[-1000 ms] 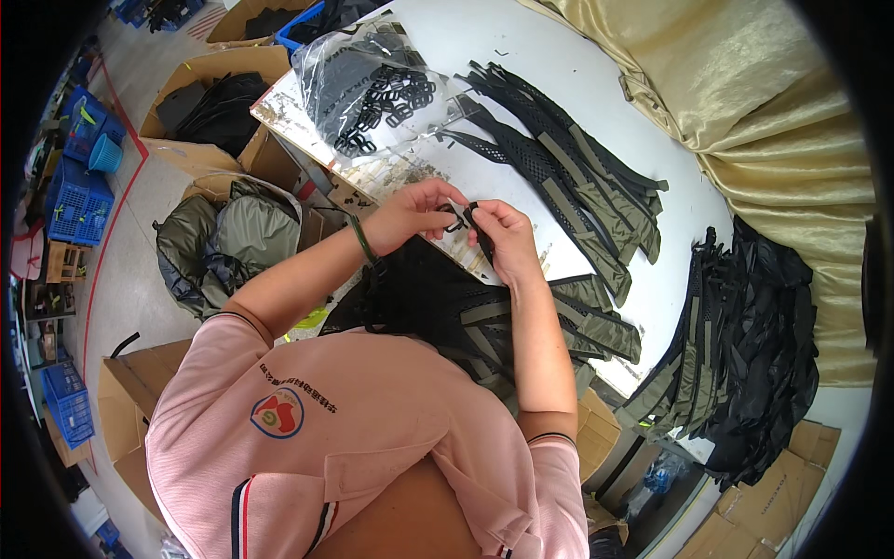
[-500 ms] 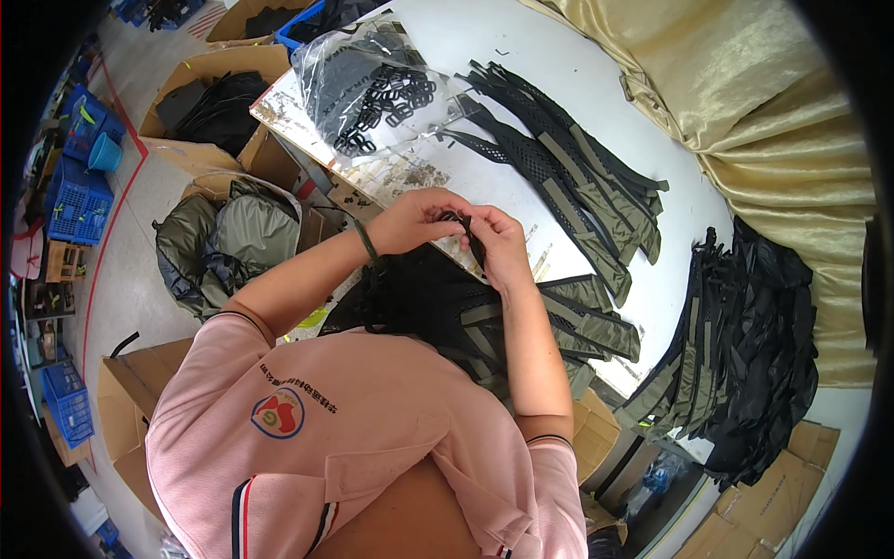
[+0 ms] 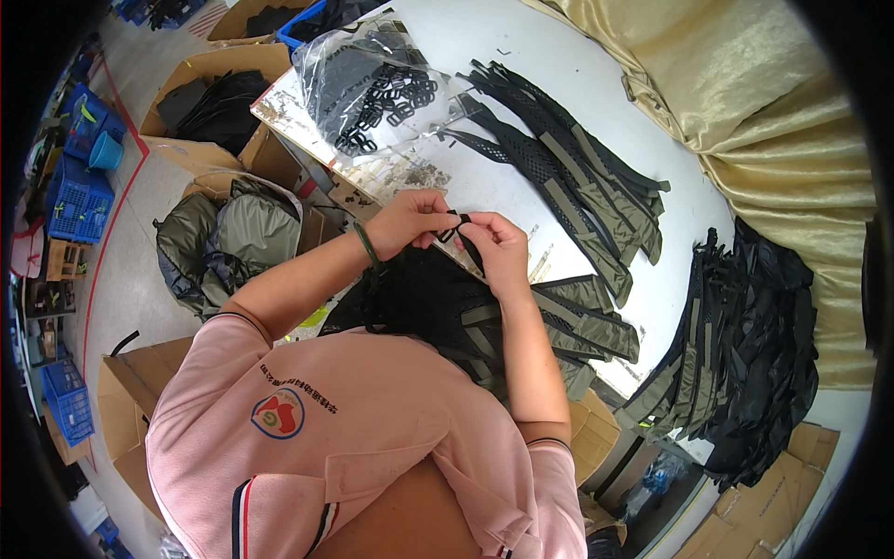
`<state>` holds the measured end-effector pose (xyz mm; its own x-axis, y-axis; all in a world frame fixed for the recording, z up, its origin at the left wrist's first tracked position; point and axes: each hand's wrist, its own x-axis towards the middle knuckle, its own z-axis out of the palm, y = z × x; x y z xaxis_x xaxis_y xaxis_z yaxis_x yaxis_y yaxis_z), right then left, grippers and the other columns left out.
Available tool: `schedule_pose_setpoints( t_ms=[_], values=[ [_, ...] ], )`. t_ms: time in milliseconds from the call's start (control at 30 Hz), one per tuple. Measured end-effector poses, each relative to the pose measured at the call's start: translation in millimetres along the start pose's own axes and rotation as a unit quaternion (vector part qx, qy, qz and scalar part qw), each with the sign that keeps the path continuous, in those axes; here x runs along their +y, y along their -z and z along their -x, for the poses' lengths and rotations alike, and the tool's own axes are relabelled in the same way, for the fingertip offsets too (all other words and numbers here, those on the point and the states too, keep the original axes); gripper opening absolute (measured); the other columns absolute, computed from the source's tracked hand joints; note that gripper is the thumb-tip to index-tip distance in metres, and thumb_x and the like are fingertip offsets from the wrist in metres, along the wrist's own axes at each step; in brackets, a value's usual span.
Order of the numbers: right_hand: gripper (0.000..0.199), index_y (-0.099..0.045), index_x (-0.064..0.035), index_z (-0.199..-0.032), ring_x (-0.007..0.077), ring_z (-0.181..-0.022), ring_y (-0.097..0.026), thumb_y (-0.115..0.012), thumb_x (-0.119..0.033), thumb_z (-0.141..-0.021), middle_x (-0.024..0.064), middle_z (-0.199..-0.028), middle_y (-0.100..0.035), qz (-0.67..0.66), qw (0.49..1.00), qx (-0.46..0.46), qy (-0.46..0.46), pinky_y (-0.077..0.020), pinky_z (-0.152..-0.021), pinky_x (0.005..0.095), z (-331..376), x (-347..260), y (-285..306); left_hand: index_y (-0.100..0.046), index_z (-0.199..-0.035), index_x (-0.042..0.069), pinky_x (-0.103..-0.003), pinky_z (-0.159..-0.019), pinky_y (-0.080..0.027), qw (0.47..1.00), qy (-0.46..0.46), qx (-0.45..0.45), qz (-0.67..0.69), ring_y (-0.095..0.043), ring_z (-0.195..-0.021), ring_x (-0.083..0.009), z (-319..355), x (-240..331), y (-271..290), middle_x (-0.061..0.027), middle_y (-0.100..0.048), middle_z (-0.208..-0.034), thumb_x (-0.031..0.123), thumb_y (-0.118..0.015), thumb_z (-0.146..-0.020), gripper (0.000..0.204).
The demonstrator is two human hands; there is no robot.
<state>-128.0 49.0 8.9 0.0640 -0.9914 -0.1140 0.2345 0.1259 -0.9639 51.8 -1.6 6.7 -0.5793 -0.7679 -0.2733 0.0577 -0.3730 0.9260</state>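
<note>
In front of my chest, my left hand (image 3: 410, 224) pinches a small black buckle (image 3: 447, 235) between thumb and fingers. My right hand (image 3: 501, 250) meets it from the other side, closed on a narrow black webbing strap (image 3: 472, 252). Strap and buckle touch at the fingertips; whether the strap runs through the slot is too small to tell. Below my hands lies a pile of black mesh and olive shoulder straps (image 3: 484, 321), partly on the table edge. Beyond it, more black and olive straps (image 3: 577, 177) lie fanned out on the white table (image 3: 559, 56).
A clear plastic bag (image 3: 326, 79) with several black buckles (image 3: 396, 98) lies at the table's far left. Cardboard boxes (image 3: 191, 70) and olive fabric bundles (image 3: 251, 228) stand on the left. To the right hang black straps (image 3: 754, 345) by a gold curtain (image 3: 773, 140).
My fingertips have shifted slightly, and the buckle now shows between them. The left hand has turned a little, while the right has moved slightly lower. The table's contents look the same.
</note>
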Motion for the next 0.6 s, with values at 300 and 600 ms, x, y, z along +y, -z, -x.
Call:
schedule_pose_setpoints(
  t_ms=[300, 600],
  values=[
    [0.011, -0.065, 0.0021, -0.095, 0.0074, -0.062, -0.056, -0.062, -0.003, -0.085, 0.0030, -0.075, -0.063, 0.080, 0.995, 0.043, -0.035, -0.0441, -0.054, 0.0194, 9.2, -5.1, 8.0, -0.058, -0.091, 0.008, -0.021, -0.062, -0.044, 0.983, -0.026, 0.013, 0.183, -0.054, -0.072, -0.0068, 2.9, 0.4, -0.6, 0.0016, -0.057, -0.082, 0.011, -0.060, -0.088, 0.004],
    [0.010, -0.064, -0.0002, -0.092, 0.0056, -0.062, -0.051, -0.060, -0.008, -0.087, -0.0009, -0.072, -0.059, -0.013, 0.998, -0.019, -0.052, -0.0411, -0.056, 0.0185, 14.0, -7.1, 9.0, -0.059, -0.111, 0.008, -0.023, -0.073, -0.046, 0.953, 0.006, -0.115, 0.281, -0.056, -0.081, -0.0082, -0.1, -9.1, 0.8, 0.0005, -0.060, -0.093, 0.010, -0.059, -0.089, 0.022]
  ],
)
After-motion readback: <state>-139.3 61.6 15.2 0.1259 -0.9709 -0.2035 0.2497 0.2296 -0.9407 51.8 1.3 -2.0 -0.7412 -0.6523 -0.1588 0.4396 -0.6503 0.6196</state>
